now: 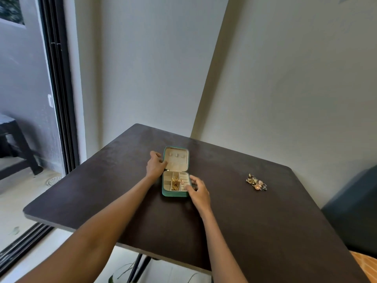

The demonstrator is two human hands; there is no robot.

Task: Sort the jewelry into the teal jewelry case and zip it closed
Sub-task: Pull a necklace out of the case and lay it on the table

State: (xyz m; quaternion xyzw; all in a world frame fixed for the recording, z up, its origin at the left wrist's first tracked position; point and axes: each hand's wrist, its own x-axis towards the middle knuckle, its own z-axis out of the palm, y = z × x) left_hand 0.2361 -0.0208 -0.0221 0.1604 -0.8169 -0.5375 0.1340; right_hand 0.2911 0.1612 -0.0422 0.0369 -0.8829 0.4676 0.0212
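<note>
Teal jewelry case (175,192) open on dark bench (265,221). Left hand (156,165) fingers curled on lid edge; right hand (199,192) fingers grip base corner. Jewelry pile (256,182) well apart, right.

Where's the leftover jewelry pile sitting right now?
In the head view the jewelry pile lies on the dark table, well to the right of the open teal case and beyond the right hand, touching neither.

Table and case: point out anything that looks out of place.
A small pile of jewelry lies loose on the dark table, well to the right of the open teal case, apart from both hands. Gold chains sit tangled across the case's compartments. Nothing looks spilled or damaged.
</note>
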